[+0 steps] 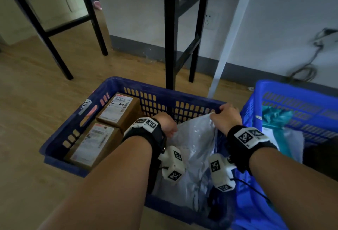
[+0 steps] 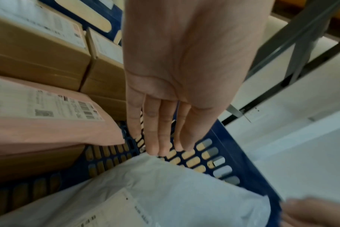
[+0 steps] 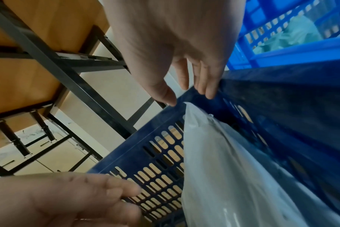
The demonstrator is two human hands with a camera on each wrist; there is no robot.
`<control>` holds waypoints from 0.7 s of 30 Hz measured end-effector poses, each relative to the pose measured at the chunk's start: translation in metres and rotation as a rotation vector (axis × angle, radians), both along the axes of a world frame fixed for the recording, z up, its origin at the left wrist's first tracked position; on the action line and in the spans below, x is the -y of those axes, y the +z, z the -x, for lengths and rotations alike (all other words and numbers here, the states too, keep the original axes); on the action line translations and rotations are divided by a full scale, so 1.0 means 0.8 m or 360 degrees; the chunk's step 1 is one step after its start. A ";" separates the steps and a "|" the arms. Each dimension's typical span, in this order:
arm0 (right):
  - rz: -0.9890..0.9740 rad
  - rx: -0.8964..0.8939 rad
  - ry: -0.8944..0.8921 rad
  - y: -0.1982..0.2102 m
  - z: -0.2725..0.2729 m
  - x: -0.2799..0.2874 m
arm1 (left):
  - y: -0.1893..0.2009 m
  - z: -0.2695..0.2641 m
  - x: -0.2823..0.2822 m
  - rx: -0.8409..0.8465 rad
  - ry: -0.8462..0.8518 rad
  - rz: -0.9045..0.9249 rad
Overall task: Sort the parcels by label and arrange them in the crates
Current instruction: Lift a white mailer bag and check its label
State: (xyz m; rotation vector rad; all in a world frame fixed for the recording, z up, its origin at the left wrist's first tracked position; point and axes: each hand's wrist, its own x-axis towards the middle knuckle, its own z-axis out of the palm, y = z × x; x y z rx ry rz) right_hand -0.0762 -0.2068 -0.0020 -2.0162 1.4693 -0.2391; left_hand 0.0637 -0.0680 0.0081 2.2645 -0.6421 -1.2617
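Note:
A dark blue crate [image 1: 102, 92] on the floor holds two labelled cardboard boxes [image 1: 118, 110] [image 1: 95, 141] at its left. A grey-white plastic mailer [image 1: 193, 138] stands against its right wall. My left hand [image 1: 168, 127] reaches into the crate, and in the left wrist view its straight fingers [image 2: 157, 142] touch the mailer's top edge [image 2: 165, 184]. My right hand [image 1: 227, 115] is at the mailer's upper corner. In the right wrist view its fingers [image 3: 206, 86] rest on the crate rim [image 3: 262, 76], thumb tip beside the mailer [image 3: 223, 169]. A pink mailer [image 2: 49, 130] lies over the boxes.
A brighter blue crate [image 1: 292, 90] stands right of the dark one, with a teal bag [image 1: 276, 118] inside. Black table legs [image 1: 171, 46] and a white leg [image 1: 228, 46] rise just behind the crates. A cable [image 1: 307, 68] lies by the wall. Wooden floor spreads to the left.

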 end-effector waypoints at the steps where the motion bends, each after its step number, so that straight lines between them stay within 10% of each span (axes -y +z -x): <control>1: -0.0091 0.0000 0.0030 -0.001 -0.002 0.000 | 0.001 0.006 0.005 -0.0032 -0.0064 -0.0058; 14: -0.1201 -0.0247 0.0224 -0.038 -0.003 -0.044 | -0.013 -0.001 0.001 -0.0033 -0.0166 -0.0162; 21: -0.0716 -0.0455 0.0559 -0.031 -0.007 -0.043 | -0.004 -0.005 -0.004 -0.0062 -0.0169 -0.0183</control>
